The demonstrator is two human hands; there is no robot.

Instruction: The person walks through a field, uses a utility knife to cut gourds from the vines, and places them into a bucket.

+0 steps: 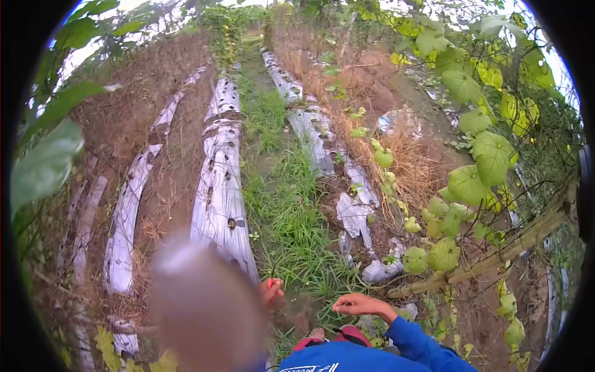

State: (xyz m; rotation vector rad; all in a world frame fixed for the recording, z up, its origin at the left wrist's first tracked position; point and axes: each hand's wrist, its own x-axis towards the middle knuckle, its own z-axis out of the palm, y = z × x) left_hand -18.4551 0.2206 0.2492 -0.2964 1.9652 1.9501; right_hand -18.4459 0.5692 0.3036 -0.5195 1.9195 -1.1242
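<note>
Low in the middle, my left hand shows only in part, its fingers curled around a small red thing. A large blurred brownish object close to the camera hides the rest of that hand and its arm. To the right, my right hand extends from a blue sleeve over the grass, with the thumb and fingertips close together. Whether anything is between those fingertips is too small to tell. Green grass grows between the rows just beyond both hands.
Torn silvery plastic sheeting covers beds on the left, with more sheeting on the right. A wooden pole slants across the lower right below leafy vines. Large leaves hang near the camera at left.
</note>
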